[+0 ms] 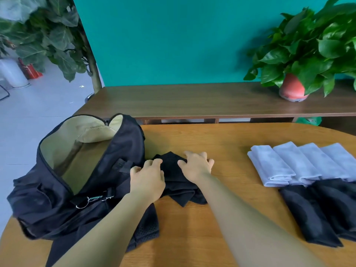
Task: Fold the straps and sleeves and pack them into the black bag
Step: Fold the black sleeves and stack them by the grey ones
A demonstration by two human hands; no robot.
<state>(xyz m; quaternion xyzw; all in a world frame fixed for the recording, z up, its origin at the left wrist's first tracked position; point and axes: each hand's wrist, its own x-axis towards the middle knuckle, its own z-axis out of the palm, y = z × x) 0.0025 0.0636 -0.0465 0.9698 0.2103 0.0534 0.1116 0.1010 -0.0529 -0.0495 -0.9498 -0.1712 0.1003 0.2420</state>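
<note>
Left hand (147, 180) rests bent-fingered on the cloth (179, 183), grip unclear. Right hand (196, 166) presses it, fingers spread. Risk: the loose fold may spring open when lifted into the bag (86, 170) at left.

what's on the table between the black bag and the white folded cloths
In the head view, a black cloth lies beside the bag under the left hand and right hand; from there to the white cloths the table is bare.
</note>
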